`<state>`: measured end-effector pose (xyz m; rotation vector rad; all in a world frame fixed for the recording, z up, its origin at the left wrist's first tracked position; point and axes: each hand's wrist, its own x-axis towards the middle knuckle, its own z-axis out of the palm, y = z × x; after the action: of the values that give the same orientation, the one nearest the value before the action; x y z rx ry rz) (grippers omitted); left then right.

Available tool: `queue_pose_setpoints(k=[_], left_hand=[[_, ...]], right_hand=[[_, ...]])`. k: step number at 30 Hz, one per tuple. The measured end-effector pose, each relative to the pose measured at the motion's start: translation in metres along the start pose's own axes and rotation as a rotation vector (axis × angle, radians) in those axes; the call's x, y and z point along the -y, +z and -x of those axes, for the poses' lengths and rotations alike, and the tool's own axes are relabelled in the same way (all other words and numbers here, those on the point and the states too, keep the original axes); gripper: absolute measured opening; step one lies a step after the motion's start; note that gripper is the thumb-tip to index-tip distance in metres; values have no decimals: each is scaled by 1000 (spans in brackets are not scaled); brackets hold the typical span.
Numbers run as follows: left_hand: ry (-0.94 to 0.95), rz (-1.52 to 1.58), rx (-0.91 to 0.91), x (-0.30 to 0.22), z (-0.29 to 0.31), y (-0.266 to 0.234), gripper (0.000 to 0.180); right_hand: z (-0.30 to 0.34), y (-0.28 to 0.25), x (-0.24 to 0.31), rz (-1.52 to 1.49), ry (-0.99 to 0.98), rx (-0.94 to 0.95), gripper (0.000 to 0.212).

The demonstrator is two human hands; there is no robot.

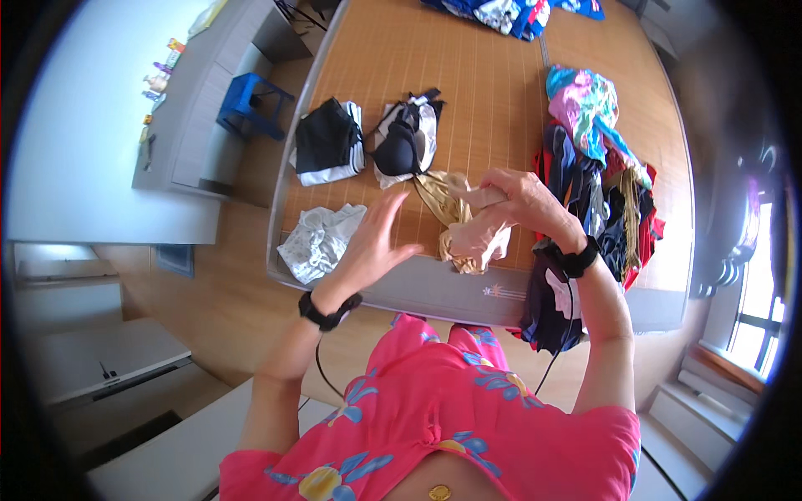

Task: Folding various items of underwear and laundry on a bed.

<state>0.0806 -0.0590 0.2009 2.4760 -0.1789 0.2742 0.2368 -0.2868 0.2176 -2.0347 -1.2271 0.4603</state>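
My right hand [528,203] is closed on a pale beige garment [483,237], which hangs bunched below my fingers at the bed's near side. A gold-tan garment [438,197] lies beneath and beside it, partly covered. My left hand [373,248] is empty, with fingers stretched and thumb apart, between the beige garment and a crumpled white patterned garment [318,242]. Beyond my left hand lies a black bra [399,150] on a small pile of light and dark pieces. Left of that pile sits a folded stack with a black garment [328,136] on top of white cloth.
A mixed heap of dark and red clothes [597,200] lies on the right, topped by a colourful patterned cloth [585,104]. Blue printed fabric [510,12] rests at the far edge of the bed mat [493,88]. A blue stool [255,104] stands left of the bed.
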Motion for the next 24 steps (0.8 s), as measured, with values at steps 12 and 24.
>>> queue_pose_setpoints(k=[12, 24], left_hand=[[-125, -66, 234, -39, -44, -139, 23], [-129, 618, -159, -98, -40, -281, 25]], right_hand=[[-2, -112, 121, 268, -184, -337, 30], [-36, -146, 132, -521, -202, -331, 41]])
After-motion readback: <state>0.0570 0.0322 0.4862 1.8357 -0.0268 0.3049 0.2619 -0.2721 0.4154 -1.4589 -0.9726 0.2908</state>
